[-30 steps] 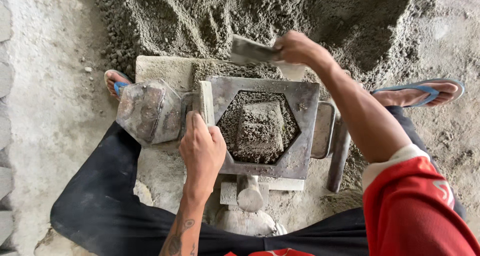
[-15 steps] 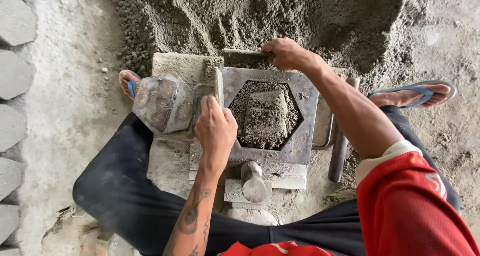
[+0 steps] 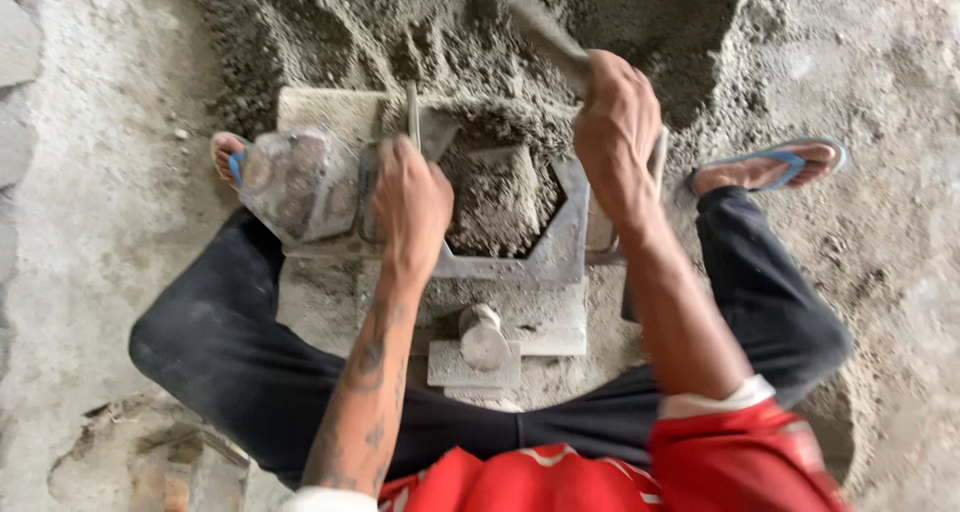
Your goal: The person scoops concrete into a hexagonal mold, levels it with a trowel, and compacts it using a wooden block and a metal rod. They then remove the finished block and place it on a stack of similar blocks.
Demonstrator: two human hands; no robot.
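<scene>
A: Biggest first — mound of damp grey cement mix (image 3: 420, 32) fills the top of the view, 10 to 2 o'clock, on a rough concrete floor (image 3: 80, 272)

B: Then?

A: Steel mould frame with a hexagonal cavity (image 3: 555, 262) at centre, sitting on a flat base slab (image 3: 320, 107) between the person's knees. Cavity holds mix (image 3: 500, 197), surface uneven. Round metal knob (image 3: 483, 337) on a plate at 6 o'clock of the frame

B: Hands?

A: Right hand (image 3: 615, 132) at 1 o'clock of the cavity, fist closed round the handle of a scoop or trowel (image 3: 545, 32); the tool's long axis runs from the fist up toward 11 o'clock into the mound, blade end blurred. Left hand (image 3: 410, 202) at 9 o'clock, fingers curled over the frame's left edge beside an upright thin metal piece (image 3: 412, 117), gripping or just pressing — can't tell

B: Which hand is nearer the mix pile?

A: Right. Cavity lies at 7 o'clock from that fist, close

B: Small stuff?

A: Plastic-wrapped lumpy bundle (image 3: 295, 182) touching the frame's left side, blue flip-flops at 9 (image 3: 232, 162) and 3 o'clock (image 3: 770, 162)
</scene>
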